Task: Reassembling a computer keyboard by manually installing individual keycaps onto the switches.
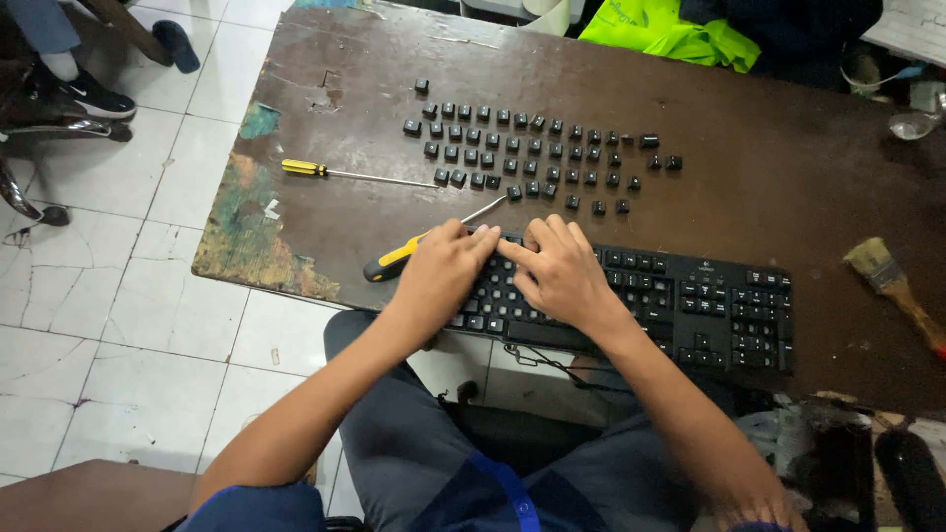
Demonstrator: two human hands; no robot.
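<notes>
Both hands rest fingers-down on the black keyboard at the table's near edge; the left hand and right hand hide its left keys, so any grip cannot be told. A screwdriver lies partly under the left hand.

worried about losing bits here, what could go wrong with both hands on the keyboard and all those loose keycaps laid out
1. The loose keycaps lie in open rows just beyond the keyboard; a sleeve or nudge could scatter them or mix up their order.
2. The screwdriver under the left hand lies near the table edge and might roll off.
3. The right hand fingers press on the keys; too much force could perhaps snap a clip.
</notes>
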